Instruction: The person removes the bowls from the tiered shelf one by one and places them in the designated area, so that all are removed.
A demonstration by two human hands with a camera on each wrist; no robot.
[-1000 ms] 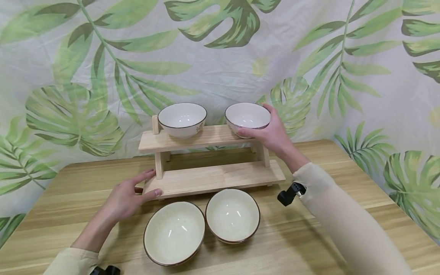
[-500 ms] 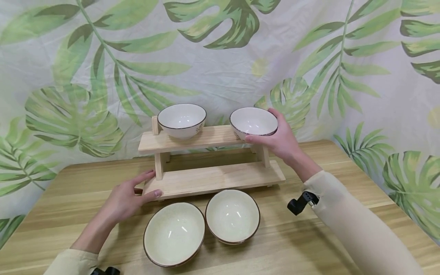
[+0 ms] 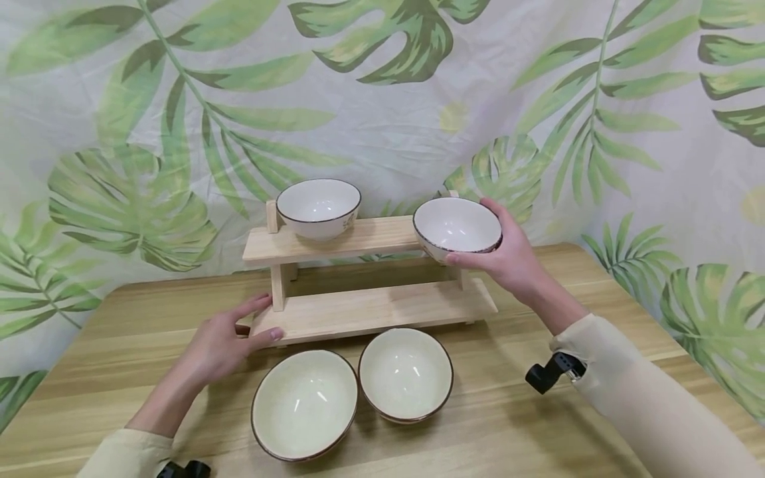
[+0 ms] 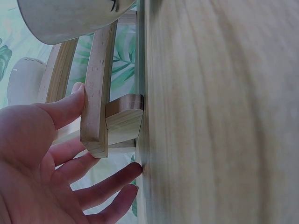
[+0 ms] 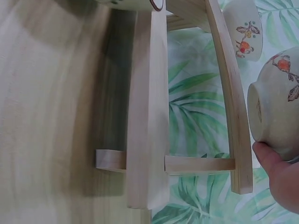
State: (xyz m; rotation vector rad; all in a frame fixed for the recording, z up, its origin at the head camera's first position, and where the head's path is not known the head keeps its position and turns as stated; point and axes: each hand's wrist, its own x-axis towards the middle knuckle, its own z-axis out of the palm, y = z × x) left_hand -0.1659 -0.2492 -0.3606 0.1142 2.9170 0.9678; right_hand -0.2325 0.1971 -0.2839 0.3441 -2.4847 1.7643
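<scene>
My right hand (image 3: 516, 262) holds a white bowl (image 3: 457, 226) by its right side, thumb at the front and fingers behind. The bowl tilts slightly and overlaps the right end of the rack's upper board in the head view. In the right wrist view its flower-painted side (image 5: 280, 102) shows, with the thumb by the foot. My left hand (image 3: 218, 342) grips the left end of the wooden two-tier rack (image 3: 382, 309), thumb on the lower board and other fingers at its end and underneath. A second white bowl (image 3: 319, 206) stands on the upper board's left part.
Two cream bowls with brown rims, a larger one (image 3: 305, 405) and a smaller one (image 3: 406, 375), stand side by side on the wooden table (image 3: 496, 411) before the rack. A leaf-patterned cloth (image 3: 388, 126) hangs behind the table.
My right hand has brought the white bowl off its place on the upper board, toward the right and nearer to me. The left hand and the other bowls stay put.
</scene>
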